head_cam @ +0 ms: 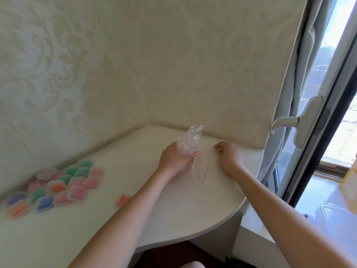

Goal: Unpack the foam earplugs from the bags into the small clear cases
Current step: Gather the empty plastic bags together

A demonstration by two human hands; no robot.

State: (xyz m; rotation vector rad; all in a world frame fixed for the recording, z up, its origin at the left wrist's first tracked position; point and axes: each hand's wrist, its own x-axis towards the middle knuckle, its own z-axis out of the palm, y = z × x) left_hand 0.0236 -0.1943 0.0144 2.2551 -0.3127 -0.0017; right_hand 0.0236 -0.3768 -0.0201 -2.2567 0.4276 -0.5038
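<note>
The left hand (pixel 174 158) gripped a bunch of clear bags (pixel 190 145) near the tabletop's (pixel 154 209) back corner; the right hand (pixel 227 152) lay curled, empty, beside them. Filled cases (pixel 58 185) clustered far left, by the patterned wall (pixel 77 64).

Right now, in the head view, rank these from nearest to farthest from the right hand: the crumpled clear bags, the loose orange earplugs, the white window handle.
1. Crumpled clear bags with red stripes, just left of the right hand, held in the left hand's grip.
2. White window handle, up to its right.
3. Loose orange earplugs, far left on the table.
</note>
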